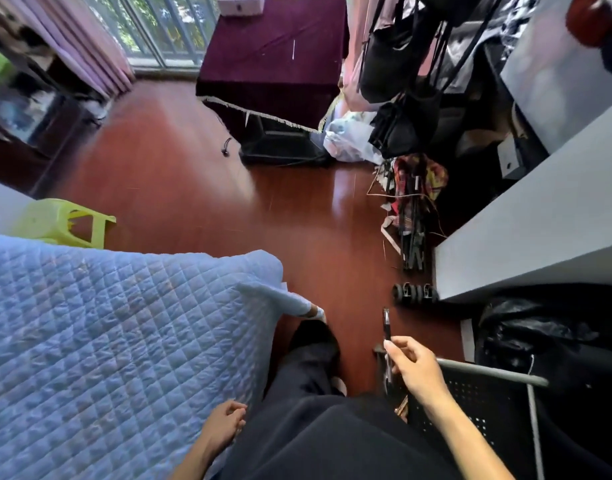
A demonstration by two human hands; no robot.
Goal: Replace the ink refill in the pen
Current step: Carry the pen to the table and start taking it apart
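My right hand (413, 367) holds a slim black pen (387, 332) upright, low and right of centre, above the red floor. The pen's tip end points away from me, and its lower part runs down behind my fingers. My left hand (225, 426) hangs low at the edge of the blue quilt, fingers loosely curled, with nothing in it. No separate refill is visible.
A blue quilted bed (107, 341) fills the lower left. A black perforated chair (477, 400) stands at my right, under a grey desk edge (526, 237). Clutter and bags (415, 188) line the right wall. A lime stool (65, 221) and a maroon-draped stand (277, 60) sit farther off.
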